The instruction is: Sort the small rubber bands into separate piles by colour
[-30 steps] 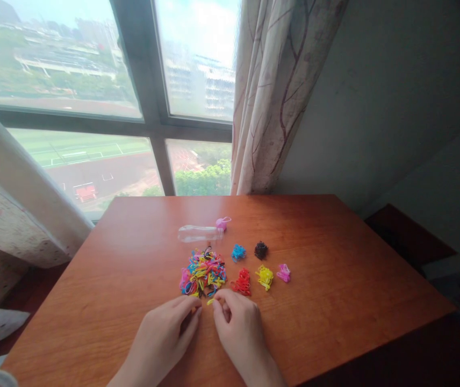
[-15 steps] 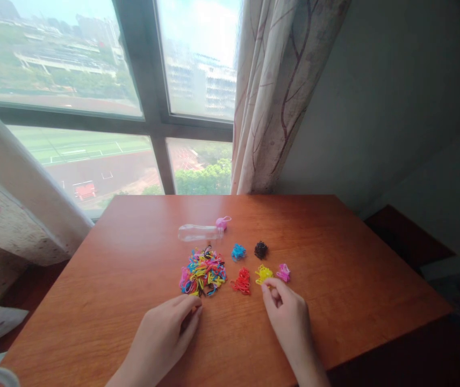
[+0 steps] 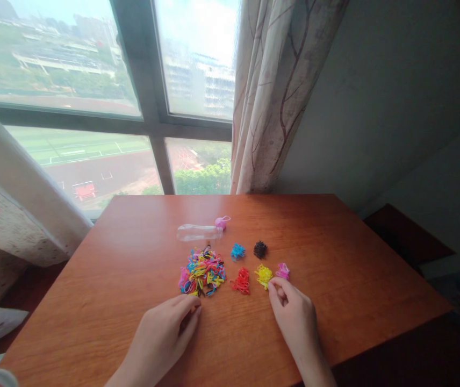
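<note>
A mixed heap of coloured rubber bands [image 3: 202,271] lies mid-table. To its right sit small sorted piles: blue [image 3: 237,251], black [image 3: 259,249], red [image 3: 241,281], yellow [image 3: 264,276] and pink [image 3: 282,271]. My left hand [image 3: 161,336] rests on the table with curled fingers, fingertips at the near edge of the mixed heap. My right hand [image 3: 294,317] has its fingertips pinched together just below the yellow and pink piles; whether a band is in the pinch I cannot make out.
A clear plastic bottle with a pink cap [image 3: 200,231] lies on its side behind the heap. The wooden table [image 3: 359,279] stands against a window with curtains [image 3: 278,97] at both sides. A dark lower surface [image 3: 407,236] is to the right.
My right hand moved from beside the mixed heap rightward to the yellow and pink piles, then drew back slightly. My left hand stayed still.
</note>
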A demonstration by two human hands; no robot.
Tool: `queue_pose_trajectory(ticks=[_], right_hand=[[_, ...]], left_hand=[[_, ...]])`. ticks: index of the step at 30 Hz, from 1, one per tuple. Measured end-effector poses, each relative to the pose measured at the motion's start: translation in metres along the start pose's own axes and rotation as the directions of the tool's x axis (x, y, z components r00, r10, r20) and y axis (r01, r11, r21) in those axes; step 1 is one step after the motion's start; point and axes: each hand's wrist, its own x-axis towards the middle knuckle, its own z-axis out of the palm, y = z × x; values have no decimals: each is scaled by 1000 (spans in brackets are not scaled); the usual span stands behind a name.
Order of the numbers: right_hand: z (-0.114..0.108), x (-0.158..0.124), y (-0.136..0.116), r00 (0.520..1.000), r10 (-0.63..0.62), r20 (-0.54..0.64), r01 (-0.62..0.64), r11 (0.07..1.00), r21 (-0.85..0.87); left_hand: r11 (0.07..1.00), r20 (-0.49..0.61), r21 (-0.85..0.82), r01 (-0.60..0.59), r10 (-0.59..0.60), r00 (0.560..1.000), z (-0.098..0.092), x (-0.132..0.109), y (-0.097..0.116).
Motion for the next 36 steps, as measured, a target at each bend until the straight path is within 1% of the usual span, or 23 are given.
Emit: queue_pose_trajectory(ticks=[3,6,10,13,15,18,23,27,30,36], right_hand=[[4,-2,-12,999,-35,14,34,999,39],[12,-9,-28,994,-86,67,80,993,87],[27,-22,-50,979,-158,132,141,982,125],[36,-28,-59,961,-220,167,199,971,135],[38,-28,-60,951,-234,202,206,967,149],[37,-27,-59,947,-212,243,172,969,177],[37,-28,-61,937,-249,244,218,964,150],[37,-29,-62,941,-243,235,212,966,151],[36,-28,-63,941,-239,239,204,965,162],[35,-28,-63,940,-233,248,192,965,177]], left_hand=[[1000,3,7,8,-8,1000,1,-1,0],[1000,-10,6,27,-27,1000,3,-2,0],[998,2,25,64,-64,998,6,-1,0],[994,9,67,84,-85,996,5,4,1],[991,32,100,86,-90,995,2,9,3],[988,82,133,73,-85,993,-1,18,6],[984,135,171,43,-66,989,-1,29,8],[982,159,185,26,-56,986,-2,32,6],[985,150,173,18,-44,988,-6,31,5],[991,67,129,22,-30,997,-14,25,2]])
